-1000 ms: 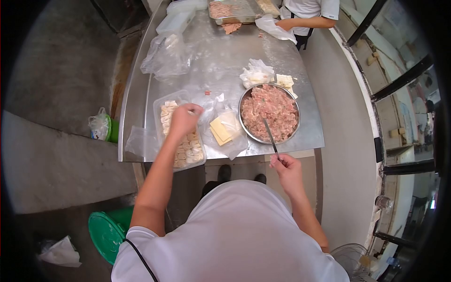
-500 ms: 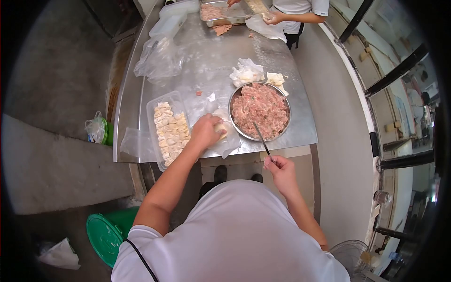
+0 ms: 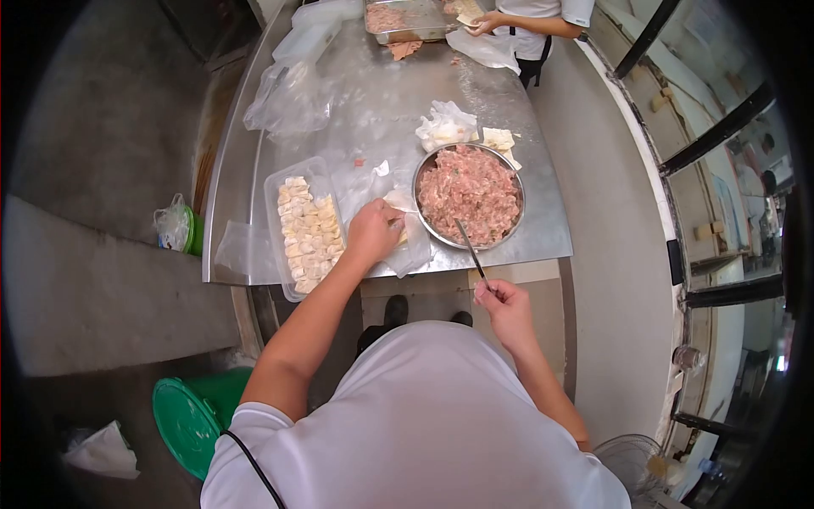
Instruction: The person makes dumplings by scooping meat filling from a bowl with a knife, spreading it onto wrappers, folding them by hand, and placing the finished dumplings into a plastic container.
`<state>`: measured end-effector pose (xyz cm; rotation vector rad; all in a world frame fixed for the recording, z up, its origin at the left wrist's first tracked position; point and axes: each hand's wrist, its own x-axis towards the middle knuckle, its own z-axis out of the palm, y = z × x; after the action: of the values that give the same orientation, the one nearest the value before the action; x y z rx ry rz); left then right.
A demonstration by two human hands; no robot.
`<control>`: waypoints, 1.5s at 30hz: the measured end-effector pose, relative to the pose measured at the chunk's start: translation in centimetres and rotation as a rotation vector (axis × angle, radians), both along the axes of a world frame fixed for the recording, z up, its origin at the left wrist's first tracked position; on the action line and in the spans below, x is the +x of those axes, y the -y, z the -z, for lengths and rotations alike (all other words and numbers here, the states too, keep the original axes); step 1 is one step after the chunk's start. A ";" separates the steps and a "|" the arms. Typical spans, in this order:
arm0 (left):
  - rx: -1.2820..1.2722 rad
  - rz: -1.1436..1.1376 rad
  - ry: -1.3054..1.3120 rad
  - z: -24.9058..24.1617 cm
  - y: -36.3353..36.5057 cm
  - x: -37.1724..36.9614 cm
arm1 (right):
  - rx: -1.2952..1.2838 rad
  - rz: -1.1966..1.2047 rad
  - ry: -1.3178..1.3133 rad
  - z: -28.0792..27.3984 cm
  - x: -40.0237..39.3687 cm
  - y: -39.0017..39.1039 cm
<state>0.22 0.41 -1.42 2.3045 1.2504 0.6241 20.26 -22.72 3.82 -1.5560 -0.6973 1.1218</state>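
Note:
My right hand (image 3: 506, 310) grips a thin metal stick-like tool (image 3: 472, 251), whose far end reaches over the near rim into the minced meat (image 3: 469, 193). That meat is heaped in a round steel bowl (image 3: 415, 193). Left of the bowl, my left hand (image 3: 376, 231) is closed, fingertips together, over a plastic bag (image 3: 416, 253) with pale dough wrappers (image 3: 403, 238) partly under the fingers. Whatever the fingers pinch is hidden. Beside this hand stands a clear plastic tray (image 3: 272, 204) with rows of folded dumplings (image 3: 309, 231).
Behind the bowl lie a crumpled white bag (image 3: 447, 125) and more wrappers (image 3: 500, 140) on the steel table (image 3: 373, 93). At the far end, a co-worker's hand (image 3: 487, 23) holds wrappers by a meat-filled metal pan (image 3: 407, 36). A green bucket (image 3: 186, 424) stands on the floor, lower left.
My left hand's fingers have drawn together and the pale wrapper beside them shows less. The right hand stays nearly still. One co-worker hand has left the view; the other has shifted left.

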 end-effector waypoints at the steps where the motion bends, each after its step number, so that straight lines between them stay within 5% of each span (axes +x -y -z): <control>1: 0.006 -0.006 0.004 0.4 -0.3 0.1 | -0.006 -0.007 0.001 -0.1 0.0 -0.1; 8: 0.031 -0.090 0.138 1.9 -0.1 -0.7 | -0.034 -0.009 -0.008 -0.5 0.2 -0.4; 14: -0.911 -0.349 1.024 1.5 -0.2 -5.4 | -0.004 0.014 -0.027 0.8 0.7 -0.4; 21: -1.258 -0.133 1.632 -4.9 1.4 -6.4 | 0.030 -0.015 0.083 -0.8 1.3 -2.7; 28: -1.173 -0.228 1.373 -3.0 1.5 -5.5 | 0.030 -0.267 1.205 -3.4 3.1 -5.8; 31: -1.195 -0.139 1.389 -2.8 2.0 -5.1 | -0.037 -0.343 1.386 -2.8 3.2 -7.6; 37: -1.339 -0.116 1.527 -1.6 2.0 -4.7 | -0.152 -0.491 1.458 -1.1 3.4 -9.3; 43: -1.409 -0.077 1.652 -1.8 1.8 -4.8 | -0.237 -0.599 1.259 -0.9 4.4 -9.0; 45: -1.434 -0.080 1.636 -1.8 1.6 -4.4 | -0.176 -0.521 1.008 -0.6 5.3 -8.6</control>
<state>-4.20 -1.18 0.38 0.1931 0.4609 0.8392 25.55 -14.09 4.46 -2.1516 -1.7861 0.6871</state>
